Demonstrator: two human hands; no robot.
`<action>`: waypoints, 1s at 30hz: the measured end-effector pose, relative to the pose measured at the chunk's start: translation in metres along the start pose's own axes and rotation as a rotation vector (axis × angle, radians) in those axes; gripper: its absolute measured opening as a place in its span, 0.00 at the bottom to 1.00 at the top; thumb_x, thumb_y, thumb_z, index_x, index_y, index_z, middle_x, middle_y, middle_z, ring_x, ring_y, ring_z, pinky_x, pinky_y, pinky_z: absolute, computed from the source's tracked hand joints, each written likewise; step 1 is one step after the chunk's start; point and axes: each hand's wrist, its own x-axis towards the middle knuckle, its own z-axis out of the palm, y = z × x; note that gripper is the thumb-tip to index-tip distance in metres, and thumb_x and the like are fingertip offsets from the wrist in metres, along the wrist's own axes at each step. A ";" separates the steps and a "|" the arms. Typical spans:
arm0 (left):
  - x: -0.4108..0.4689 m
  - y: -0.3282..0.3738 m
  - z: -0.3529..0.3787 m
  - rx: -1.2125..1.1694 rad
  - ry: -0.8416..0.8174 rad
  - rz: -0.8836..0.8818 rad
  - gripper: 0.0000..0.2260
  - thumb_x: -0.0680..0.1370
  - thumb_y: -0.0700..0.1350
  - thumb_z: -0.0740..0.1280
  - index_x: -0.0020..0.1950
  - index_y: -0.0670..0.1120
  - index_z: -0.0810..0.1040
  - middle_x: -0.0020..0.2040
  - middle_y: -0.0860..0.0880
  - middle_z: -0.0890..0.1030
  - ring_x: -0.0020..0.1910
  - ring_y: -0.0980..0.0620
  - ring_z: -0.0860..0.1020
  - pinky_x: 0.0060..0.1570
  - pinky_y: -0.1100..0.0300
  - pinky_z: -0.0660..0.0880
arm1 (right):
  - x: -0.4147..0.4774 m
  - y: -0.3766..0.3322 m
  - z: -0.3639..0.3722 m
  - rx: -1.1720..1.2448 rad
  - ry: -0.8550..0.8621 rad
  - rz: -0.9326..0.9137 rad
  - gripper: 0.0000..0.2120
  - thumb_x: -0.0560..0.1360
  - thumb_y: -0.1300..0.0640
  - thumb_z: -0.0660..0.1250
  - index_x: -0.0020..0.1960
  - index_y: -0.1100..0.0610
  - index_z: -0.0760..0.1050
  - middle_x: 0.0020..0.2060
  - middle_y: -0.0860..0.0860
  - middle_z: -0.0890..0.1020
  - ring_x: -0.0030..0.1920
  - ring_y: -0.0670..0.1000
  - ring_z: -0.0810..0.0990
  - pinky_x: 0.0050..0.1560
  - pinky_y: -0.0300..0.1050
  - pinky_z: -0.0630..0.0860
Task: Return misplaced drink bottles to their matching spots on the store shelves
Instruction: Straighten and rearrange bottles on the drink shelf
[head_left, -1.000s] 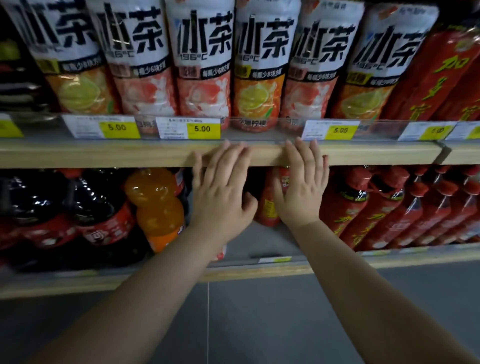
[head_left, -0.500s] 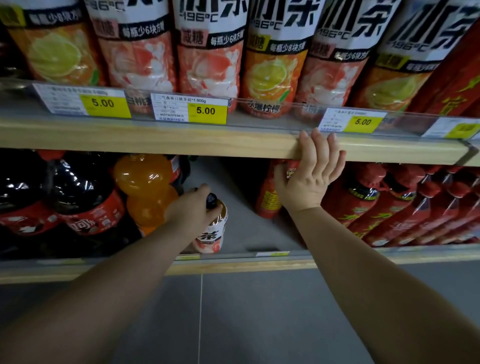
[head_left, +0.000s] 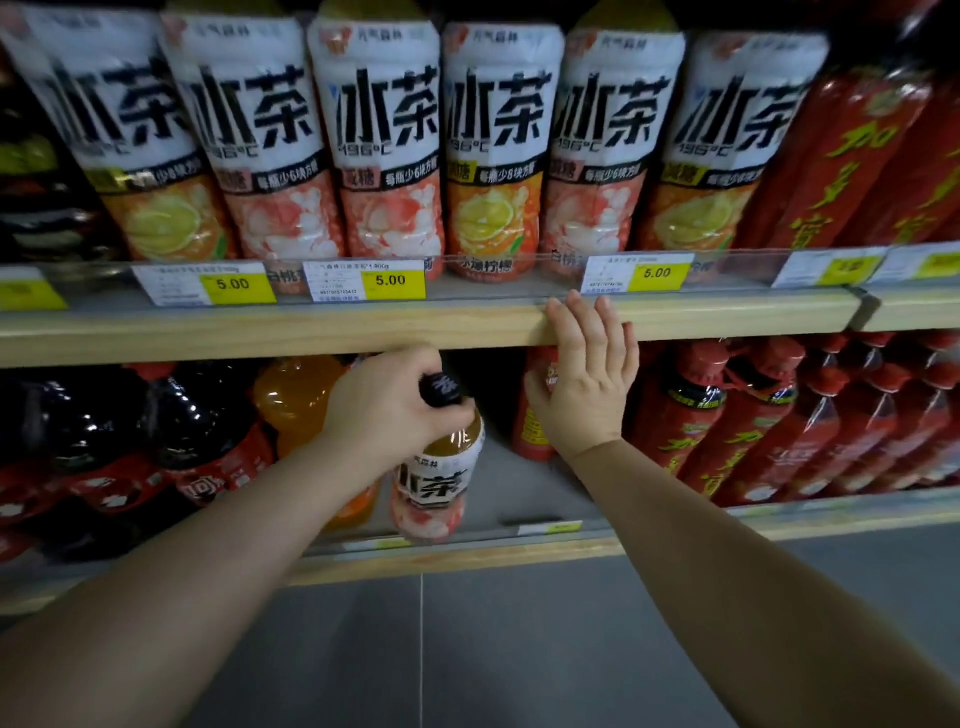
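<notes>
Left hand (head_left: 384, 410): centre of the frame, just under the upper shelf (head_left: 260, 332). Its fingers are curled round the neck of a small tea bottle (head_left: 434, 493), directly below the black cap (head_left: 440, 391), and hold it firmly.

Small tea bottle: roughly upright, white label with a pink fruit print. It stands in the open gap of the lower shelf (head_left: 675, 525), just right of an orange drink bottle (head_left: 296, 400) and left of a lone red bottle (head_left: 530, 431). Its base sits low at the front rail; whether it rests on the shelf cannot be told.

Right hand (head_left: 587, 384): right of centre. The fingers are straight and spread narrowly, laid flat against the wooden front edge of the upper shelf, holding nothing.

Upper shelf, top of the frame: a row of large tea bottles (head_left: 498, 156) with matching white labels, pink and yellow fruit prints mixed along the row. Yellow price tags (head_left: 389, 280) reading 5.00 sit in the clear strip below them. Tall red bottles (head_left: 841, 166) stand at the upper right.

Lower shelf: dark cola bottles (head_left: 197, 431) at the left, a block of red bottles (head_left: 727, 426) at the right.

Grey floor (head_left: 519, 649) fills the bottom of the frame.
</notes>
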 end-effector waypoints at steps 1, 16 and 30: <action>0.002 0.008 -0.006 -0.046 0.014 -0.035 0.17 0.61 0.63 0.69 0.30 0.53 0.67 0.26 0.54 0.73 0.28 0.61 0.71 0.25 0.59 0.63 | 0.001 0.000 -0.006 0.041 -0.044 0.004 0.33 0.63 0.63 0.74 0.67 0.58 0.72 0.64 0.57 0.76 0.69 0.57 0.62 0.69 0.60 0.57; 0.041 0.146 -0.032 -0.585 0.247 -0.095 0.14 0.55 0.56 0.70 0.28 0.51 0.69 0.23 0.59 0.74 0.22 0.63 0.71 0.23 0.66 0.66 | 0.008 0.012 -0.123 0.396 -0.440 0.297 0.45 0.58 0.35 0.75 0.67 0.54 0.65 0.58 0.50 0.74 0.60 0.51 0.72 0.54 0.47 0.74; 0.061 0.149 -0.024 -0.415 0.075 0.049 0.19 0.73 0.68 0.55 0.41 0.57 0.78 0.38 0.61 0.76 0.41 0.61 0.75 0.38 0.64 0.64 | 0.027 0.052 -0.157 0.348 -0.262 0.428 0.35 0.59 0.36 0.76 0.61 0.44 0.68 0.47 0.40 0.81 0.49 0.44 0.80 0.41 0.40 0.74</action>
